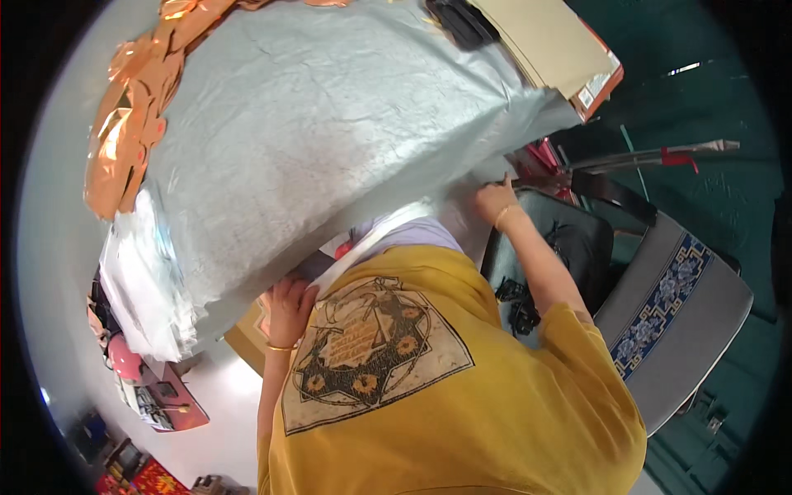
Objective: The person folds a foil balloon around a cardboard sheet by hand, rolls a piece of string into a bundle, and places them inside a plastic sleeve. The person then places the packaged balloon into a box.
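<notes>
A table covered with a silvery grey sheet point(272, 140) fills the upper middle, its crinkled edge hanging down in front of me. My left hand point(289, 307) is below that edge at the lower left, fingers curled and closed. A white strip point(363, 247) runs from beside it along the front of my yellow shirt point(462, 371); whether the fingers grip it is hidden. My right hand point(497, 202) is closed beside the right end of the sheet, near a black chair point(569, 235). What it holds, if anything, cannot be made out.
Shiny orange foil pieces point(132, 132) line the table's far left side, with a stack of white sheets point(148, 280) nearer. A cardboard piece point(544, 41) and a black object point(464, 23) lie at the far right. A grey chair back point(685, 313) with a blue patterned band stands at right.
</notes>
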`<state>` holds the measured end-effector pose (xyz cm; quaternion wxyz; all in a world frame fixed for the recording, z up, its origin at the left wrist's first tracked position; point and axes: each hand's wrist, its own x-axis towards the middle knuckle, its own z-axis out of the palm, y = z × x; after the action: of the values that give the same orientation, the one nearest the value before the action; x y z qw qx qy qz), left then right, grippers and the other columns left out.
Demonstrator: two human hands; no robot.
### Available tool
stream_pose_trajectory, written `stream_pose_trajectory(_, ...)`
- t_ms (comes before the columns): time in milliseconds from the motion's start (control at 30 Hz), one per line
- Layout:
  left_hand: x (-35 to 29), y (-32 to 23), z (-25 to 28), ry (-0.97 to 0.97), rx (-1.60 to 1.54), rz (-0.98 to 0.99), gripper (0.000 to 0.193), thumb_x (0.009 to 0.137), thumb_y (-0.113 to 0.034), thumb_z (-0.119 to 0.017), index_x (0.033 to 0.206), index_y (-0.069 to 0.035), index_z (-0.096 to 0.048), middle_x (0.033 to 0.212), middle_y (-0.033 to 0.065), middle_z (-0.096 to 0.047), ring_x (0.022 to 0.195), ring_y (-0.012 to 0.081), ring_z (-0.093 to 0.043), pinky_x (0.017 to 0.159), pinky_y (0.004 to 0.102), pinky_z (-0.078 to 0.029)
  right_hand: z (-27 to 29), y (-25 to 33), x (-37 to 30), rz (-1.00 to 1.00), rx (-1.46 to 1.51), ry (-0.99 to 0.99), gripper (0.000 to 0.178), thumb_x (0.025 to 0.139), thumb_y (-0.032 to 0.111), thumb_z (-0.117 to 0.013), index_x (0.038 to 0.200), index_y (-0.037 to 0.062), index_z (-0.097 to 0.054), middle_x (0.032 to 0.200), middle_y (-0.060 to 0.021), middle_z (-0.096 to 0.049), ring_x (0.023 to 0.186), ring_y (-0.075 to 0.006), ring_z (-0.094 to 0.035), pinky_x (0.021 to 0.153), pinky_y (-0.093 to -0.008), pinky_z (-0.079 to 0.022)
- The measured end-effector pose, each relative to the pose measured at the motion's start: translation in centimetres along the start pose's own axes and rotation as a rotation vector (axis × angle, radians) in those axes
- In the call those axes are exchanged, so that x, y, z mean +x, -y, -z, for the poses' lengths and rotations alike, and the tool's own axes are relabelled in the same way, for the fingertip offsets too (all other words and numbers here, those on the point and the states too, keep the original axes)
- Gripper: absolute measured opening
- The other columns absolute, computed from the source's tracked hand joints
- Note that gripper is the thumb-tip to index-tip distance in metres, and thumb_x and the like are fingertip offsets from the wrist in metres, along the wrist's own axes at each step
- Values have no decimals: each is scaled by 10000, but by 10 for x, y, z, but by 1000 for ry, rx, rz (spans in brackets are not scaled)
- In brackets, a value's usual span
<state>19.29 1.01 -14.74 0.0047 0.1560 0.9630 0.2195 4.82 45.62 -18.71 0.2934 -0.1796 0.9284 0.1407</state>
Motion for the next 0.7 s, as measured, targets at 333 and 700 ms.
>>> stream_pose_trajectory(333,77,-26,-63,349,-567,171,354,999,-398,-485,1086,-88,-634,1045,189,-685,968,369,-646,850,457,-498,58,122,21,613,588,-779,293,966,318,-535,1118,134,-704,986,-131,-718,892,-346,-680,804,-440,-539)
stream_pose_trajectory(700,65,-40,-31,206,-424,320,237,892,-305,-628,1036,-117,-623,966,184,-680,893,386,-653,774,457,-514,95,151,35,661,490,-122,244,955,315,-527,1043,124,-652,932,-151,-711,894,-369,-673,824,-485,-519)
